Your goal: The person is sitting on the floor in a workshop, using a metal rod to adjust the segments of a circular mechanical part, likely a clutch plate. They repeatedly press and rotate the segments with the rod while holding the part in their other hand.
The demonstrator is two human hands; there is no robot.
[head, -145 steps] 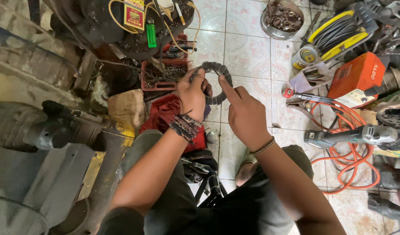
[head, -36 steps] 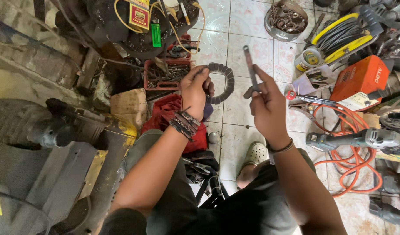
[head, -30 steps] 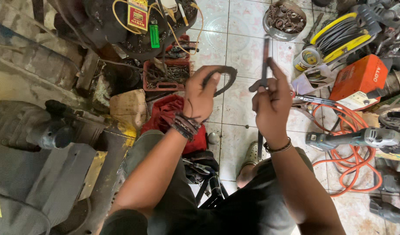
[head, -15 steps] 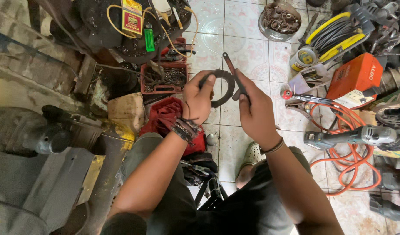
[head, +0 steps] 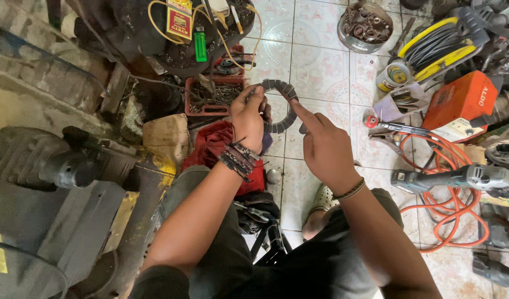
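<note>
Patterned white tile floor (head: 315, 55) under daylight, cluttered workshop corner.

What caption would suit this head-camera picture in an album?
Left hand holds a grey curved ring part over the tiled floor while the right hand touches it.

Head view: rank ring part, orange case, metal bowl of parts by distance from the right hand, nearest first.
1. Ring part: at the right hand fingertip, held by the left hand.
2. Orange case: off to the right.
3. Metal bowl of parts: top, farthest, though close to the case's distance.
</note>
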